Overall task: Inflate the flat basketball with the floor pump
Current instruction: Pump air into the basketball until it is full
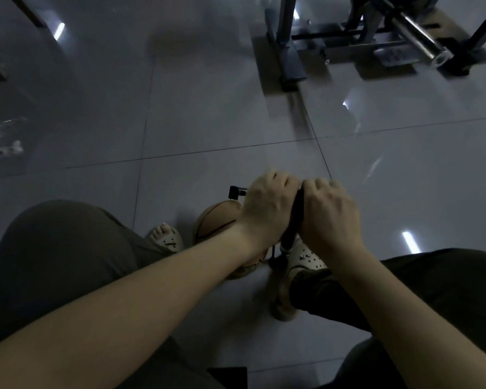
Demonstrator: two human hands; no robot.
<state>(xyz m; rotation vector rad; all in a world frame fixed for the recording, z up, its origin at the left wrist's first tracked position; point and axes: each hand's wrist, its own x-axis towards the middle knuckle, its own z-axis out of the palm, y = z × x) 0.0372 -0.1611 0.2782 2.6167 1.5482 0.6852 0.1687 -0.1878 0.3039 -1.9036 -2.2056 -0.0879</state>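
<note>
Tiled floor [222,122] lies open ahead; left hand [267,209], right hand [328,217] curl fingers [279,179] round pump [294,220].

Dim, bluish light, streaky glare on glossy floor [208,113], motion blur, wide-angle edge distortion

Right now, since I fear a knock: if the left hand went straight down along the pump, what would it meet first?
Likely the basketball, which shows just under the left hand beside the pump barrel; depth is unclear here.
</note>
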